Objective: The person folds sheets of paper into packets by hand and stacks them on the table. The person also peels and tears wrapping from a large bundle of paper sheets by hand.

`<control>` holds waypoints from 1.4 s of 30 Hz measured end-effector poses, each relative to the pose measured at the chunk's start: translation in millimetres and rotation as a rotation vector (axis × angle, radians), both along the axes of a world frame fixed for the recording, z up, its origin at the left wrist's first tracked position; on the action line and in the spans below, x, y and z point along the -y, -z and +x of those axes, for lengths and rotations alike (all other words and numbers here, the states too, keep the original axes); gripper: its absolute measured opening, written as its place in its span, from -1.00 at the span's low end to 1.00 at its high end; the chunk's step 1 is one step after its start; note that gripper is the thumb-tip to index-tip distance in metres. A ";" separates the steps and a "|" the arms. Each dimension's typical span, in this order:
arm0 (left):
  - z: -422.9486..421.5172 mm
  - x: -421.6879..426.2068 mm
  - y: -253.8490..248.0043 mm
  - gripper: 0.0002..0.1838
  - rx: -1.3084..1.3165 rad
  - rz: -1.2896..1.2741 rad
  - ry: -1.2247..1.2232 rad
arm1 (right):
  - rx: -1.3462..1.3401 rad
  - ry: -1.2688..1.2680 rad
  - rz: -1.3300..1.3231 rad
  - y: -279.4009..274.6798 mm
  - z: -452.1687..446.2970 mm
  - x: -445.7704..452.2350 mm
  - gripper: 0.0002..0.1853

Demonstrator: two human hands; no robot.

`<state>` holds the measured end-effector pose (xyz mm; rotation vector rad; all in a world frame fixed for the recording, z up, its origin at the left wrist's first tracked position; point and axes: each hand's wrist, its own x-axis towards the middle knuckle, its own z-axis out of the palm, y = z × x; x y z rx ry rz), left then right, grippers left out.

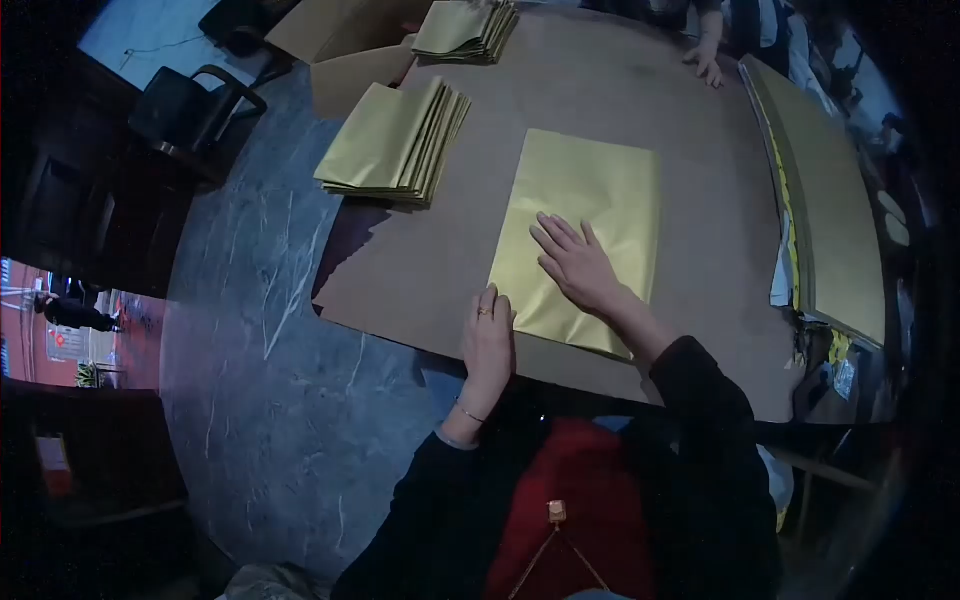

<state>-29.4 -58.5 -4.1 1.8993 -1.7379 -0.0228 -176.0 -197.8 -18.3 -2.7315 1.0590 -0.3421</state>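
At the near edge of a brown-topped table (700, 250), a person's two bare hands tend a gold sheet (585, 178) laid flat, its long sides running away from the body. The right hand (578, 265) rests palm down near the middle, fingers slightly spread and gripping nothing, with ripples showing about it. The left hand (489, 335), a ring (486, 311) on one finger, lies at the near left corner, fingers close together; whether they pinch the edge or only press it cannot be told.

The step in hand looks like flattening, best done with the left fingers pinning that corner while the right palm sweeps outward from the middle, light and even. Bearing down hard on a ripple could set it as a crease; a loose corner could let the sheet skew.

Beyond the left hand, a stack (375, 140) of folded gold pieces sits at the table's left side, a second stack (455, 30) farther off beside a cardboard box (350, 75). Across the table, a co-worker's hand (706, 65) rests on the surface. At right stands a large gold-topped pile (825, 190); at far left, a chair (185, 115) on a veined floor (260, 260).
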 end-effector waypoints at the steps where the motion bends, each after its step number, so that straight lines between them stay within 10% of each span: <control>1: -2.4 0.1 -4.8 -0.72 0.048 0.056 0.000 | -0.003 0.018 0.004 3.2 -0.4 3.4 -0.48; 6: -20.9 2.1 9.6 -0.63 0.344 0.128 -0.029 | -0.044 0.114 -0.004 3.1 -7.0 21.5 -0.48; 13: -49.9 18.3 -13.8 0.01 0.460 0.466 -0.095 | -0.054 0.215 -0.022 9.9 -23.1 63.6 -0.47; 34: -55.5 15.6 -6.4 0.02 0.582 0.391 -0.060 | -0.061 0.529 -0.041 15.1 -84.7 113.8 -0.40; 42: -43.0 28.1 -3.1 -0.28 0.592 0.339 -0.037 | -0.019 0.426 -0.141 22.7 -97.1 29.6 -0.44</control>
